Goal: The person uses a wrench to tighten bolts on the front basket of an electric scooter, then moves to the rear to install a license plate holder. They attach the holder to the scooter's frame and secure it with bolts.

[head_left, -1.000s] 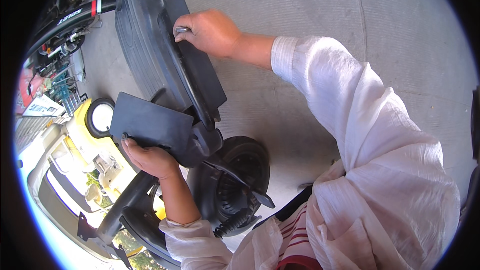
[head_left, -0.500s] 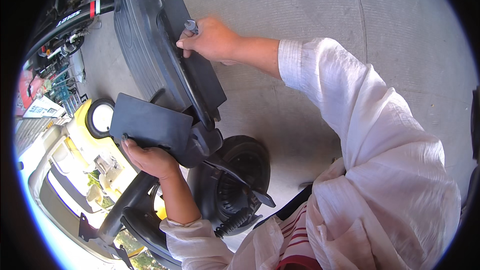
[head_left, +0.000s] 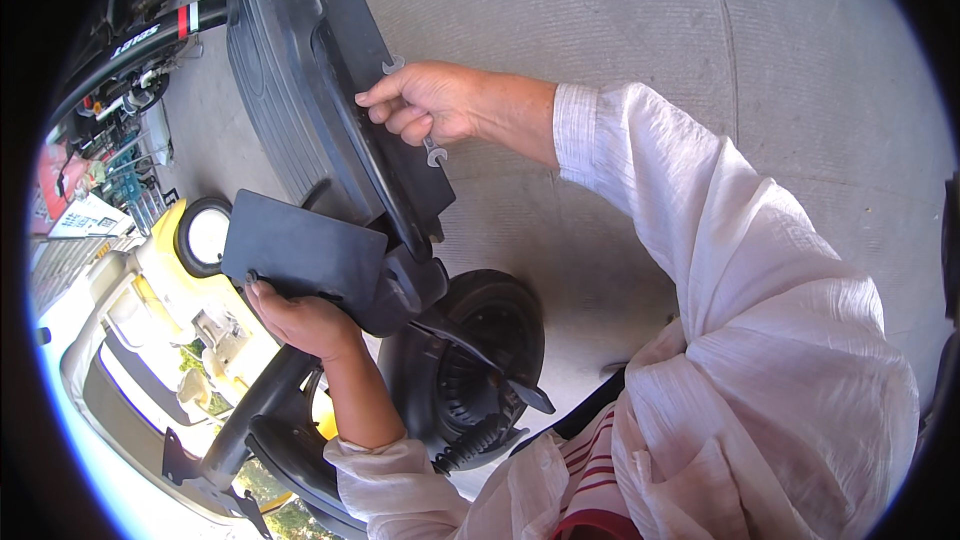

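In my right hand (head_left: 432, 100) a silver double open-ended wrench (head_left: 435, 153) is gripped at its middle, both jaws sticking out past the fingers. This hand hovers over the dark flat side (head_left: 345, 15) of a black ribbed footboard (head_left: 280, 90), its index finger stretched toward the footboard's edge. Lower down, a smooth black rectangular panel (head_left: 300, 245) stands at the end of the footboard. My left hand (head_left: 308, 322) grips the panel's lower edge, with fingertips at a small black bolt or knob (head_left: 252, 278). Part of its fingers is hidden behind the panel.
A black wheel (head_left: 500, 320) and a coil spring (head_left: 468, 445) are below the panel. At the left stands a yellow vehicle (head_left: 165, 230) with a white-hubbed wheel. A black tube (head_left: 145, 38) with red and white bands runs off at upper left. Grey ribbed concrete floor (head_left: 600, 20) lies to the right.
My right hand has turned and opened somewhat, so the wrench now lies lengthwise with both ends showing. My left hand and the panel have hardly moved.
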`<state>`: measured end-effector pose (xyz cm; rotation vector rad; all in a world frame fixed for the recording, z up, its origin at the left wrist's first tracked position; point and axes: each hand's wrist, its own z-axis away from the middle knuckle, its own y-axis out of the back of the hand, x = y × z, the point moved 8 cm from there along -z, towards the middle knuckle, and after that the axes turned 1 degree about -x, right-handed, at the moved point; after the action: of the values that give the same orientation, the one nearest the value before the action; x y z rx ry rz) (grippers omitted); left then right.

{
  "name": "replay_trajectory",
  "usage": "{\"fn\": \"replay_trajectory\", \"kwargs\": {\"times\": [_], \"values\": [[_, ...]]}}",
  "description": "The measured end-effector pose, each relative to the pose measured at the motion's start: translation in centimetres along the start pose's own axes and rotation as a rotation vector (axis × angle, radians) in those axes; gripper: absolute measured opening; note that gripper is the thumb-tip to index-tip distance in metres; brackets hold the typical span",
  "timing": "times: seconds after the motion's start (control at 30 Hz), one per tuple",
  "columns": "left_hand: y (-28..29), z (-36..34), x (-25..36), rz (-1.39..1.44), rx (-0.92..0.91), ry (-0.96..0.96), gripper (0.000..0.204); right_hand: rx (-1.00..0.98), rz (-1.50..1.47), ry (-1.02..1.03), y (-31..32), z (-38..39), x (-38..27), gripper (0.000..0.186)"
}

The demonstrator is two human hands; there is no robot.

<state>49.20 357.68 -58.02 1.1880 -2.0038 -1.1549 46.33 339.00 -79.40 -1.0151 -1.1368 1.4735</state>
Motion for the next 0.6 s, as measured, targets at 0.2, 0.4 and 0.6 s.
{"fn": "replay_trajectory", "kwargs": {"times": [0.2, 0.4, 0.6], "values": [[0.1, 0.0, 0.2, 0.006, 0.011, -0.022, 0.035, -0.039, -0.001, -0.009, -0.2, -0.5, -0.3, 0.019], [0.0, -0.1, 0.0, 0.054, -0.013, 0.029, 0.036, 0.014, -0.029, 0.01, -0.4, -0.2, -0.7, 0.019], [0.1, -0.1, 0.4, 0.039, 0.004, 0.011, 0.036, 0.005, -0.017, -0.006, -0.3, 0.7, 0.6, 0.01]]}}
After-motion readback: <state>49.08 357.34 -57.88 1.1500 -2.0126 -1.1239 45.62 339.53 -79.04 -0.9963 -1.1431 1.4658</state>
